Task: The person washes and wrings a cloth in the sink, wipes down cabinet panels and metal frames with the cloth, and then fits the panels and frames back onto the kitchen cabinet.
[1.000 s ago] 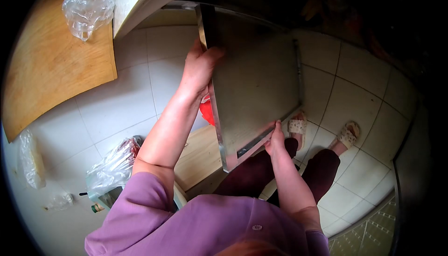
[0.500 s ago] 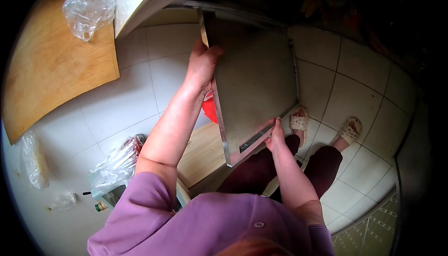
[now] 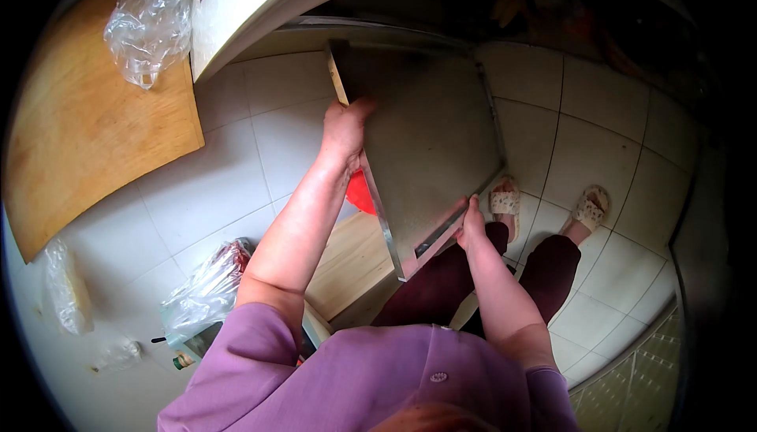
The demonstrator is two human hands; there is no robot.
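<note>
Your left hand [image 3: 344, 132] is closed on the left edge of the framed panel [image 3: 430, 136], toward its far end; thumb laps onto the dark face, the other fingers go around the silver side and are mostly hidden. Your right hand [image 3: 471, 225] grips the near edge, lower right, just beside the dark strip [image 3: 441, 231]; thumb lies along the rim, remaining fingers tucked under or behind, can't tell exactly how they sit. So the panel lies between your two hands, face toward you, in front of your torso and partly over your trousers [image 3: 430, 286], its near left corner poking out past both sets of fingers. Far end runs into shadow; can't tell if it touches anything there. Red object [image 3: 361, 193] shows just beside the panel's left edge, below your left wrist, partly covered. Pale wooden board [image 3: 351, 266] sits under your left forearm, near the panel's near corner. Clear bag [image 3: 201, 294] with something dark red inside is left of that forearm, apart from your fingers. Slippers [image 3: 590, 208] on your feet, right of the panel, on white floor tiles [image 3: 607, 160].
</note>
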